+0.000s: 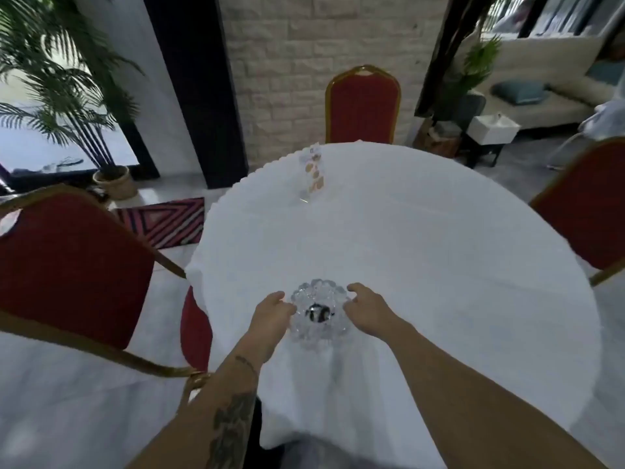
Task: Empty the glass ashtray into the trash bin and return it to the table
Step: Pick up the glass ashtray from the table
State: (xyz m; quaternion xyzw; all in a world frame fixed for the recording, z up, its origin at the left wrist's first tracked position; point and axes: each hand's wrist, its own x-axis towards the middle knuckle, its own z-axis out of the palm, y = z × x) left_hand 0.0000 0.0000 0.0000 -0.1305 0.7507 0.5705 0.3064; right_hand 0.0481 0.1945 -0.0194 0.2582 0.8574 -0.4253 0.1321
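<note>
Both forearms reach forward from the near edge. Left hand [270, 311] and right hand [368, 311] flank the glass ashtray [319, 311], fingers [353, 288] curled at its scalloped rim; whether they already grip it cannot be told. Ashtray rests on the white-clothed table [439, 265], near its front edge, with dark debris in its centre. Beyond stand a card holder [313, 174] and red chairs [362, 106]. Likely risks: smooth glass slipping, or tilt spilling ash onto the cloth. No trash bin is visible.
</note>
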